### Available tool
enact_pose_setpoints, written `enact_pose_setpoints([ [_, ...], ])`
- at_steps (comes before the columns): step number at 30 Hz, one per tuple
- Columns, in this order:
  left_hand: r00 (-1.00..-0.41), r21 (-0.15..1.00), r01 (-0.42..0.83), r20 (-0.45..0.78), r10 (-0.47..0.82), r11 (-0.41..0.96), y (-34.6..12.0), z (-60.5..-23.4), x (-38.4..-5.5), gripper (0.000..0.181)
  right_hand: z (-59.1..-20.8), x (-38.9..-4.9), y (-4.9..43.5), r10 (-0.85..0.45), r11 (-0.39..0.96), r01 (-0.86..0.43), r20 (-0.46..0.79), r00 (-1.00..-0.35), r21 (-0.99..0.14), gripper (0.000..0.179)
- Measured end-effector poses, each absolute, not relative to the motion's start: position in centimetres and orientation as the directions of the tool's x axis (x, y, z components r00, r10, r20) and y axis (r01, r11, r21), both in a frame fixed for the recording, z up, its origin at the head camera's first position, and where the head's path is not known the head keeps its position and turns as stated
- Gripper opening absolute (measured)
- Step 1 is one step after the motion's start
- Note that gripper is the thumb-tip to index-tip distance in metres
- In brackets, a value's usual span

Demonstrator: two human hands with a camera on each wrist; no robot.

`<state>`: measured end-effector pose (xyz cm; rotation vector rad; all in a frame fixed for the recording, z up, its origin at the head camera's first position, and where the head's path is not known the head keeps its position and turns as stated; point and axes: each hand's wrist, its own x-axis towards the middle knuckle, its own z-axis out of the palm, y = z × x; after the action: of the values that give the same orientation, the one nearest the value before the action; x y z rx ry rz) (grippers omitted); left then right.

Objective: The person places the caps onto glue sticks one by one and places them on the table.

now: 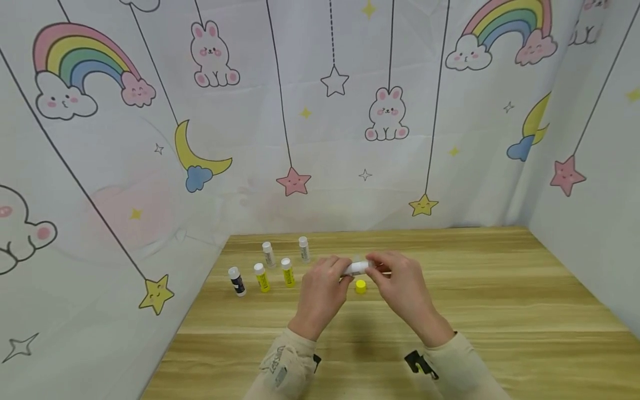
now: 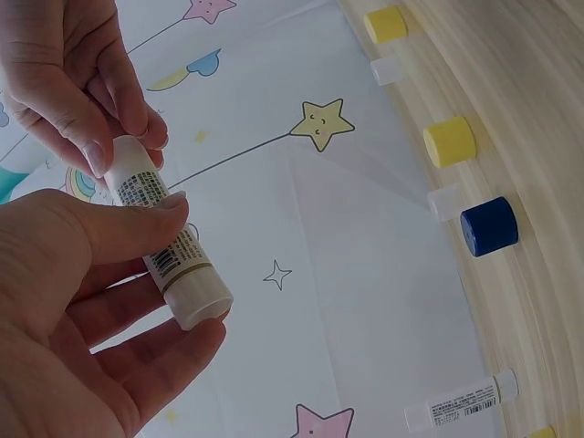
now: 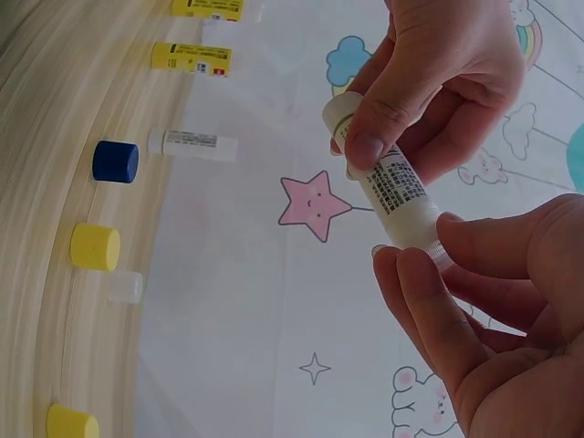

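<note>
A white glue stick (image 1: pixel 357 269) with a barcode label is held between both hands above the table. My left hand (image 1: pixel 324 286) grips its body, thumb across the label and fingers beneath, as the left wrist view shows. At the other end, my right hand (image 1: pixel 402 286) pinches the ribbed tip between thumb and fingers, best seen in the right wrist view. Below the hands, a yellow cap (image 1: pixel 360 286) stands on the table. Other caps show in the wrist views, among them a blue cap (image 2: pixel 490 226) and another yellow cap (image 2: pixel 450 141).
Left of the hands stand several upright glue sticks: a dark-blue one (image 1: pixel 237 281), two yellow ones (image 1: pixel 261 278) (image 1: pixel 287 273) and two white ones (image 1: pixel 268 255) (image 1: pixel 304 250). The wooden table (image 1: pixel 500 311) meets a patterned cloth (image 1: pixel 340 200) at the back and sides.
</note>
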<state>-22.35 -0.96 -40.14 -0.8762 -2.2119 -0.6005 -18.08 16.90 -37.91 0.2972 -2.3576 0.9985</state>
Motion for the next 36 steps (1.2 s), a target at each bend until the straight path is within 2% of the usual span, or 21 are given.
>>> enact_pose_setpoints([
  [11,-0.488,0.040,0.709,0.748,0.449,0.704,-1.5,-39.6,-22.3,0.018,-37.4,-18.5,16.6,-0.045,0.680,-0.455,0.586,-0.809,-0.575,0.022],
  [16,-0.456,-0.052,0.691,0.743,0.490,0.721,-1.6,-40.1,-21.9,0.019,-37.7,-18.5,16.6,-0.053,0.666,-0.442,0.552,-0.832,-0.602,0.018],
  [25,-0.409,-0.124,0.676,0.757,0.509,0.727,-1.9,-40.9,-21.9,0.018,-38.2,-18.9,16.3,-0.021,0.637,-0.375,0.470,-0.882,-0.674,0.014],
  [30,-0.387,-0.189,0.643,0.756,0.528,0.742,-2.0,-41.5,-22.1,0.012,-38.5,-19.4,16.3,-0.012,0.591,-0.343,0.417,-0.909,-0.731,0.014],
  [33,-0.380,-0.202,0.633,0.760,0.528,0.747,-2.0,-41.8,-22.2,0.013,-38.7,-19.7,16.3,-0.024,0.572,-0.332,0.390,-0.921,-0.750,0.015],
  [36,-0.393,-0.160,0.643,0.770,0.502,0.749,-2.1,-41.9,-22.1,0.017,-38.6,-19.9,16.6,-0.032,0.574,-0.319,0.369,-0.929,-0.754,0.017],
])
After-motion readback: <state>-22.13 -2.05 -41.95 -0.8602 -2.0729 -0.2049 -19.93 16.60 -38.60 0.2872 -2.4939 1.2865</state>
